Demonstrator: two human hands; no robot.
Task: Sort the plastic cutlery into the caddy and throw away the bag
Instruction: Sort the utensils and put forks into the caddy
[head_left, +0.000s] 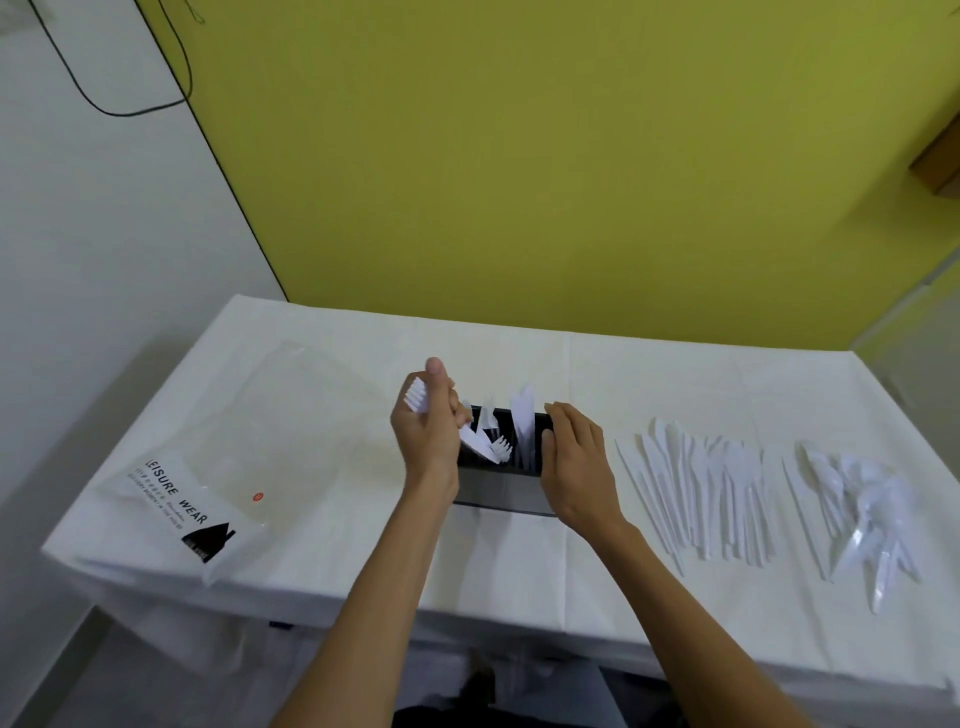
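Note:
A dark caddy (506, 493) stands in the middle of the table with white forks and knives sticking out of it. My left hand (431, 431) is at its left end, closed around a bunch of white plastic forks (415, 397) whose tines show above my fist. My right hand (574, 452) rests on the caddy's right end, fingers curled over the rim. A row of white knives (696, 493) lies to the right of the caddy, and a pile of white spoons (857, 504) lies further right. The clear plastic bag (249, 457) lies flat at the left.
The table (519, 566) has a white cloth and stands against a yellow-green wall. Its front edge is close to my body. A black cable hangs on the white wall at the upper left.

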